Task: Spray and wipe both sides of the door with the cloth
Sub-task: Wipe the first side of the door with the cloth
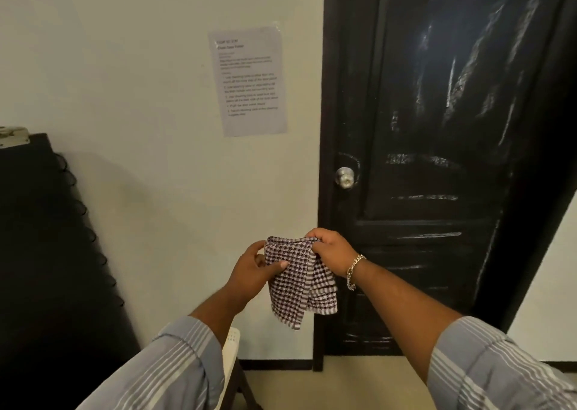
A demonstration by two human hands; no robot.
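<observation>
A black panelled door (437, 128) stands closed on the right, streaked with whitish wet smears, with a round metal knob (344, 177) on its left edge. In front of its lower left corner I hold a dark-and-white checked cloth (299, 284), folded and hanging down. My left hand (253, 269) pinches the cloth's left side, thumb laid across its front. My right hand (331, 250), with a chain bracelet at the wrist, grips the cloth's top right corner. No spray bottle is in view.
A printed sheet (249, 80) is taped on the white wall left of the door. A tall black object (46, 253) leans at the left. A white plastic chair (231, 359) shows under my left arm. Beige floor (359, 384) lies below.
</observation>
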